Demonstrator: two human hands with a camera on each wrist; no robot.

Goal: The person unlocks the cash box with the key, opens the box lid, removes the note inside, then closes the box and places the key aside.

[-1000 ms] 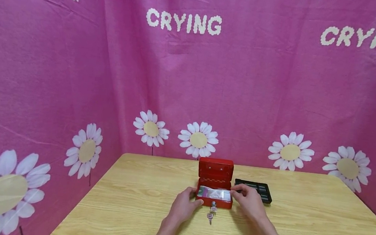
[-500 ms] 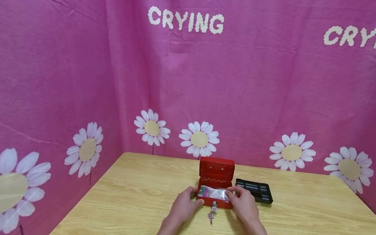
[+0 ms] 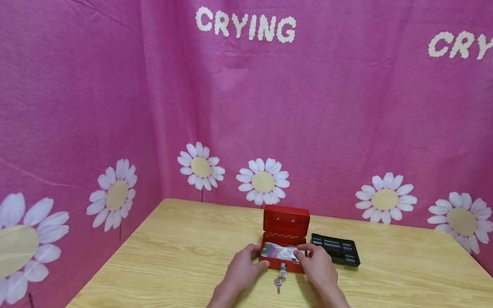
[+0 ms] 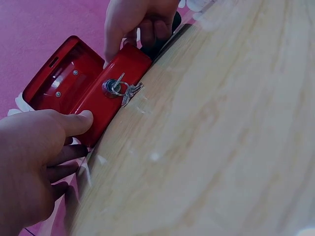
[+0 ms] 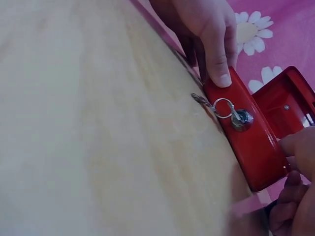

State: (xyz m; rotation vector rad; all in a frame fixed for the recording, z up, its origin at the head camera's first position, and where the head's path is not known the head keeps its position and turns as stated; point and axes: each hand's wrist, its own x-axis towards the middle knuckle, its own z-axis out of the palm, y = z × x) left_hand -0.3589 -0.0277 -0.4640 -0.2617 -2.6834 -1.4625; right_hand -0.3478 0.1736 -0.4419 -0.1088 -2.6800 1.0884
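A red metal cash box (image 3: 286, 221) stands on the table with its lid raised. My left hand (image 3: 240, 270) grips its left end, thumb on the front wall and fingers along the side. Inside lies a shiny clear plastic packet (image 3: 281, 251) with purple, green and white showing. My right hand (image 3: 319, 269) reaches in over the right end, pinching the packet with thumb and forefinger; the fingertips are partly hidden in the wrist views. A key sits in the round front lock (image 5: 242, 120), and a second key (image 3: 278, 283) hangs from its ring.
A black compartment tray (image 3: 354, 254) lies right behind my right hand, beside the cash box. The wooden table (image 3: 175, 265) ends at a pink curtain (image 3: 321, 106) with daisies at the back and left.
My right hand has moved left from the packet's right edge to farther over it, leaving more of the black tray in view. The left hand keeps its place on the cash box.
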